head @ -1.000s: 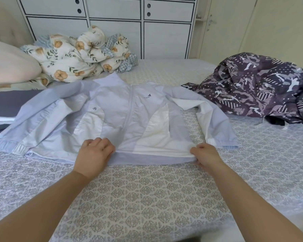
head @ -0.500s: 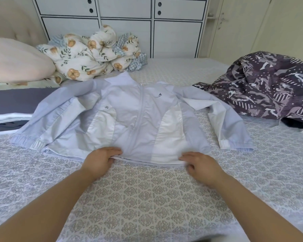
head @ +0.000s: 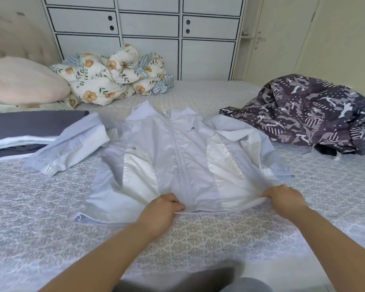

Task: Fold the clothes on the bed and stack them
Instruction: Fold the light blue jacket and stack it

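**Hem lifted, jacket drawn toward the person**

Over the last second the pale blue jacket (head: 177, 161) has been pulled nearer and its hem raised off the bed (head: 209, 234). A second ago both hands pressed the hem down at its outer parts; now the left hand (head: 158, 211) pinches the hem near the zip, fingers curled under the edge, while the right hand (head: 284, 197) grips the hem at its right corner, fingers closed on the fabric. The hem stretches as a taut band between them, and the front panels blur with motion. The left sleeve, earlier spread flat, now lies bunched beyond and to the left of the left hand; the right sleeve sits folded just beyond the right hand.

This looks like straightening or shaking out the jacket before the first fold, so the folding of this piece has hardly begun.

Beyond the right hand, well apart from the jacket's body, a dark patterned garment (head: 312, 114) lies crumpled and unfolded. Far to the left of the left hand lies a flat pile of grey and white cloth (head: 25, 131), possibly pieces already folded.

The bed wears a grey-white patterned cover. Further off beyond the hands sit a pink pillow (head: 23, 81) and a rumpled floral quilt (head: 110, 79), with white cabinets (head: 148, 34) against the far wall.
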